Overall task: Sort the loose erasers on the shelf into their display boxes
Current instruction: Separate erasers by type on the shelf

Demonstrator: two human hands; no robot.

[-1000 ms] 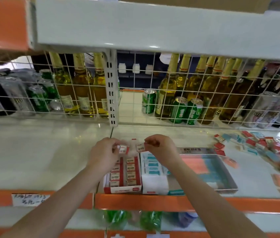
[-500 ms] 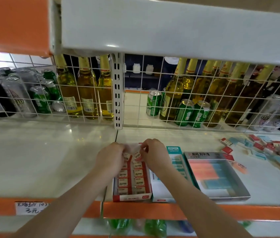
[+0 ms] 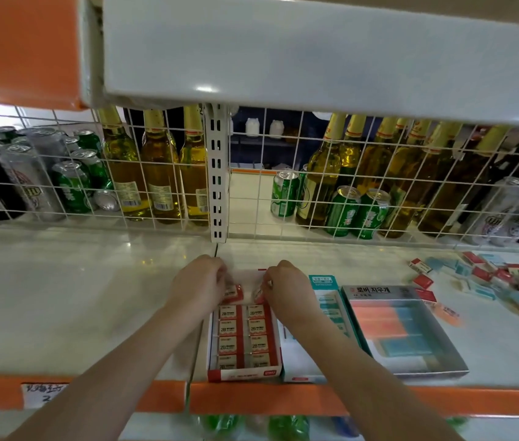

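Shelf (image 3: pixel 60 297) surface is glossy white with an orange front strip; a handwritten price label (image 3: pixel 45 394) is fixed to that strip at the left. A second white shelf (image 3: pixel 315 52) overhangs from above. A white wire grid (image 3: pixel 379 186) and a slotted upright (image 3: pixel 218 173) close off the back. Behind the grid stand amber bottles (image 3: pixel 156 173), green cans (image 3: pixel 344 211) and silver cans (image 3: pixel 29 183).

Three display boxes sit side by side at the front edge. The red-and-white box (image 3: pixel 245 374) holds two columns of 2B erasers (image 3: pixel 229 329) and is nearly full. Just to its right is a teal-and-white box (image 3: pixel 325 283), partly hidden by the right forearm. Further right, a grey box (image 3: pixel 436 367) with Korean lettering holds orange and blue erasers.

The left hand (image 3: pixel 199 286) and the right hand (image 3: pixel 286 289) hover over the far end of the red-and-white box. Each pinches one red-and-white eraser, the left one (image 3: pixel 234 293) and the right one (image 3: pixel 259 294), at the top of its column; whether they are seated cannot be determined.

Loose erasers (image 3: pixel 490 278) in red, blue and orange lie scattered on the shelf at the right, well apart from the hands.
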